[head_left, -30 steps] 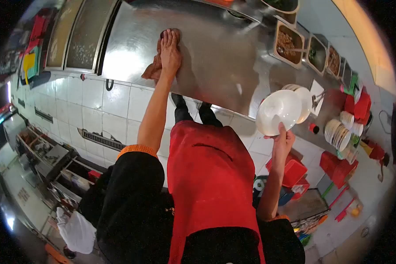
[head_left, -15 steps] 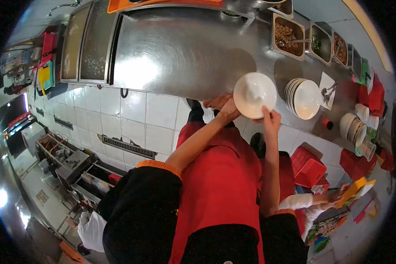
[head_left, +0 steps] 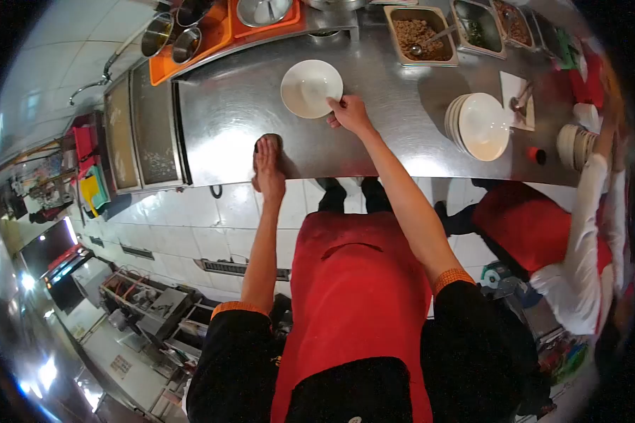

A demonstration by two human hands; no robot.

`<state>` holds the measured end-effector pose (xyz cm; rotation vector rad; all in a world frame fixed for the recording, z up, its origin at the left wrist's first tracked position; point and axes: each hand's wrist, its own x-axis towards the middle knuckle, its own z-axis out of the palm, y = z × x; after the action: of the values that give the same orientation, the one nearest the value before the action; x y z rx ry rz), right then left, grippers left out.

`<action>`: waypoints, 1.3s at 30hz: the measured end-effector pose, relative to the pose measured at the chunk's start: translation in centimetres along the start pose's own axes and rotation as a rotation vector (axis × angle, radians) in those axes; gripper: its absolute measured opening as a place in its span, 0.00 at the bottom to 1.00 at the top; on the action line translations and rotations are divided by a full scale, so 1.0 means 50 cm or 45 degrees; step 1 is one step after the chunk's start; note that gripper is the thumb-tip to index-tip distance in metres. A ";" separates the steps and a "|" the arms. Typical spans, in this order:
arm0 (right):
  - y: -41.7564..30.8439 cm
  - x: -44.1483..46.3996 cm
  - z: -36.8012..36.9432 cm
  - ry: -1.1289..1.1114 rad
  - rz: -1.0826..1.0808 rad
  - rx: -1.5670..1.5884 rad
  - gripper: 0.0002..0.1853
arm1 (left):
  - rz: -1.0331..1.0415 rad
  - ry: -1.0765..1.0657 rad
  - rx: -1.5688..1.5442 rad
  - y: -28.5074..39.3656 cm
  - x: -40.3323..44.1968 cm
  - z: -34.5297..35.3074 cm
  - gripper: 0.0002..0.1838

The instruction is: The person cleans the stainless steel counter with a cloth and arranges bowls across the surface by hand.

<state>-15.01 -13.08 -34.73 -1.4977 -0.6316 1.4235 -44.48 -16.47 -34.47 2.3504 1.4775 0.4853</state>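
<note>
A white bowl [head_left: 307, 86] is on or just above the steel counter [head_left: 388, 134], upper centre. My right hand [head_left: 348, 114] pinches its lower right rim between thumb and fingers. To the left, near the counter's front edge, my left hand [head_left: 269, 168] presses on a brown cloth [head_left: 278, 144], which is mostly hidden beneath the palm and fingers. To the right of my right hand stands a stack of white bowls [head_left: 484, 127], tilted on its side.
Food trays [head_left: 420, 39] line the back right. An orange tray [head_left: 212, 42] with metal bowls is at the back left. Spoons [head_left: 522, 102] lie on a white mat. A co-worker in a red apron [head_left: 525, 225] stands at the right.
My right hand has carried the bowl left and farther back over the counter. My left hand has moved left with the cloth. The co-worker has come up to the counter at the right.
</note>
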 end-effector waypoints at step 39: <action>-0.130 -0.366 -0.666 0.960 -0.439 -1.326 0.19 | 0.236 0.032 -0.307 0.268 0.145 0.091 0.37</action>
<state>14.75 -35.32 -24.46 -2.3604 -1.1296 0.1169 -28.81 -15.82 -31.80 2.3038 1.1439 0.6998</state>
